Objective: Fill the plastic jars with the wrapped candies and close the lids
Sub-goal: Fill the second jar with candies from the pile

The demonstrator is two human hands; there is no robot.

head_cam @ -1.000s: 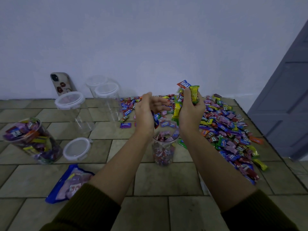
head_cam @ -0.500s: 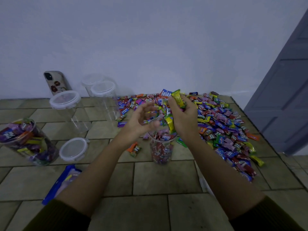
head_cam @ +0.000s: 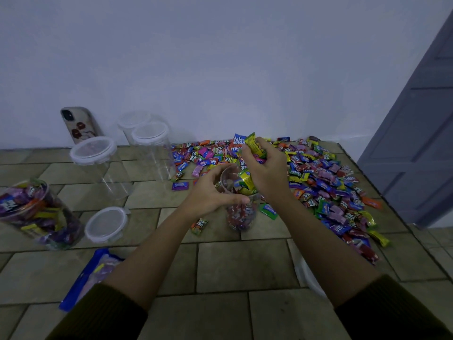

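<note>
Jar [head_cam: 241, 214] part-filled, upright on tiled floor [head_cam: 245, 266] | left hand [head_cam: 213, 195] fingers curled round its rim | right hand [head_cam: 267, 173] fingers clutching wrapped candies [head_cam: 252, 146] over its mouth | risk: bulky fistful likely spills past narrow opening or tips it

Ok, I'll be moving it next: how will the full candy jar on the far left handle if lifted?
The full jar looks packed to the rim, so probably heavy for its size. Its smooth clear wall may be slippery. It seems unlidded, so tilting could spill candies.
</note>
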